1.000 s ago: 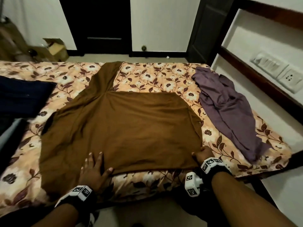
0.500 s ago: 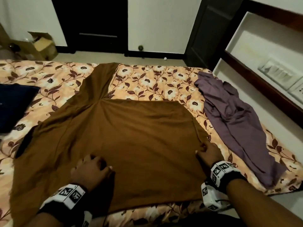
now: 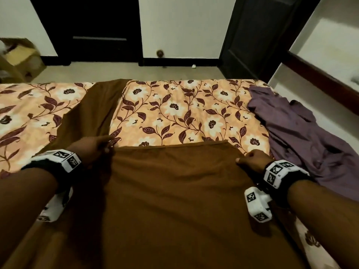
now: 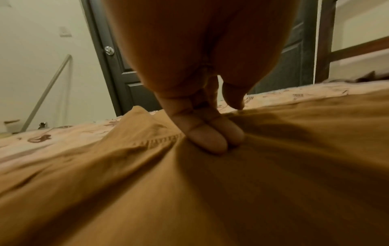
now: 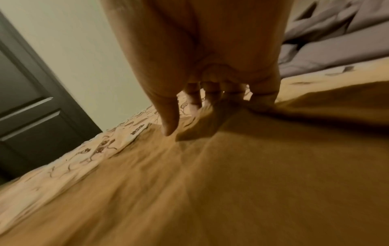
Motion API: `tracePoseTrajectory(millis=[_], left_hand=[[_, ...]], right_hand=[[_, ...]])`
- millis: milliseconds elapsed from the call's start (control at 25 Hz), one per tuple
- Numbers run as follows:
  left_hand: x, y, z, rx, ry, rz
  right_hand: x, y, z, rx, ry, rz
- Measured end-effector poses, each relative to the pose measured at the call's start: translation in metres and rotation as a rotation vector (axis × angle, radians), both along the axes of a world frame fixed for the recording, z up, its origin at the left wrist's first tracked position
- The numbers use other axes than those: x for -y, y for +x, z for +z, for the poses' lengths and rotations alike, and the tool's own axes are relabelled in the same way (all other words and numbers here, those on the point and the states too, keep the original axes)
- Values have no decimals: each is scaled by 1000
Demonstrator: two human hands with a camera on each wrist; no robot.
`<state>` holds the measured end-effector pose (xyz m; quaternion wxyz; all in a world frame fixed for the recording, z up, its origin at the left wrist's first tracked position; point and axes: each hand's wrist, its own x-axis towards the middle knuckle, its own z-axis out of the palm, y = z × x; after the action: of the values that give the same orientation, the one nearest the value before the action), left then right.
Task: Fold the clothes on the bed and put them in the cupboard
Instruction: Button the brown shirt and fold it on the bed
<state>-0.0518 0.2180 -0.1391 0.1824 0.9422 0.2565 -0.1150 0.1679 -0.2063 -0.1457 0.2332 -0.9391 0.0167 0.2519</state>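
Observation:
A large brown garment (image 3: 174,191) lies spread over the floral bed sheet (image 3: 184,113), one long part running to the far edge. My left hand (image 3: 105,147) grips the far left corner of its folded layer. In the left wrist view the fingers (image 4: 210,138) curl into the brown cloth (image 4: 210,191). My right hand (image 3: 242,160) grips the far right corner. In the right wrist view its fingers (image 5: 195,99) bunch a fold of the cloth (image 5: 231,183). A crumpled purple garment (image 3: 303,136) lies at the bed's right side.
Beyond the bed is pale floor, with a cardboard box (image 3: 21,55) at the far left. Dark doors (image 3: 93,26) stand in the back wall and another dark door (image 3: 256,35) at the right. A wall niche with a dark wooden ledge (image 3: 320,72) runs along the right.
Both hands took hold of the brown garment's near hem and carried it away from me, up over the garment to its far edge. The camera moved forward over the bed.

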Motion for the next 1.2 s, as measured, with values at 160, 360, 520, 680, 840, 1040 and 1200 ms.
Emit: tracePoseTrajectory(millis=[160, 360, 520, 680, 840, 1040, 1200], left_hand=[[-18, 32, 0, -225, 154, -157], [-19, 51, -14, -107, 123, 4], [57, -11, -24, 230, 191, 227], [192, -139, -29, 226, 21, 225], [306, -245, -39, -72, -45, 292], [332, -265, -46, -98, 11, 265], [338, -269, -43, -87, 12, 212]], right_hand=[[-26, 31, 0, -22, -32, 77], [-51, 61, -14, 248, -94, 116], [-23, 26, -19, 279, 5, 98], [62, -53, 0, 202, 94, 64], [139, -156, -10, 147, 29, 10], [160, -184, -11, 230, -107, -84], [141, -209, 13, 299, -165, -52]])
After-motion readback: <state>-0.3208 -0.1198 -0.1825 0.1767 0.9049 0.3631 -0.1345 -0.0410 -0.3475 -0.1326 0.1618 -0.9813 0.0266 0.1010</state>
